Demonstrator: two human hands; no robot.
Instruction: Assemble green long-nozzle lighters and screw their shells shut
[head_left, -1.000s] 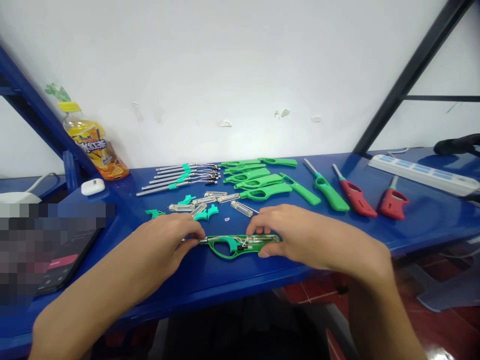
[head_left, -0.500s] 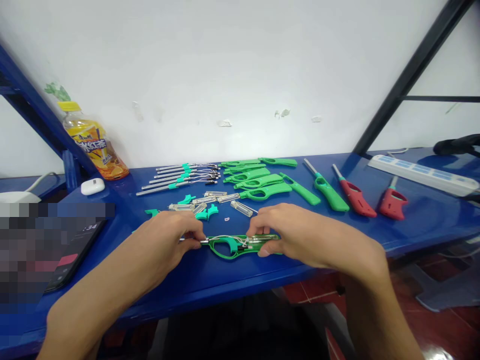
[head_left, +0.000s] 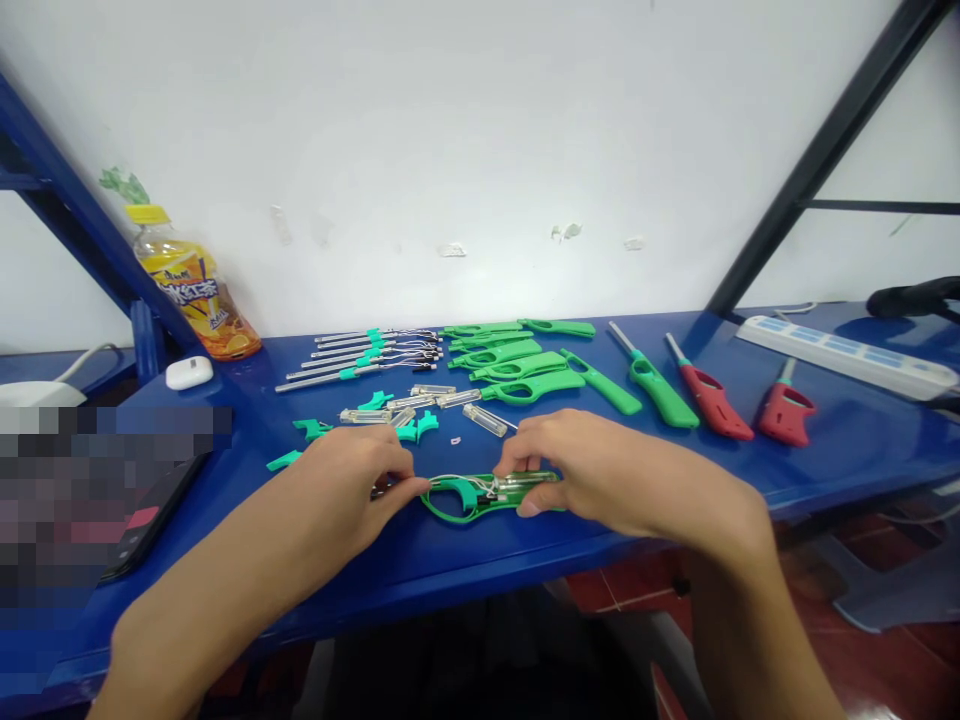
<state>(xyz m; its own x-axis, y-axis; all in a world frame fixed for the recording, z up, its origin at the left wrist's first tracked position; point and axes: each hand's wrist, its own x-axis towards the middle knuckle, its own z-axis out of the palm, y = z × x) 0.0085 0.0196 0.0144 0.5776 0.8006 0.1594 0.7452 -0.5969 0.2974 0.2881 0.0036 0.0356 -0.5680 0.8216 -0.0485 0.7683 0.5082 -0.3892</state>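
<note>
An open green lighter shell lies near the table's front edge, with a teal trigger, thin wires and a clear fuel tank in it. My left hand pinches the metal tube at the shell's left end; the fingers cover most of the tube. At the right end, my right hand is closed around the shell and tank, thumb at the near side and fingers at the far side.
Behind lie metal tubes with wires, clear tanks, teal triggers and green shells. Whole lighters and a power strip are at right. A bottle, white case and phone are at left.
My left thumb and fingertips have shifted slightly right along the tube, to the shell's left tip, and now hide the tube. My right hand keeps its place. The view has moved slightly.
</note>
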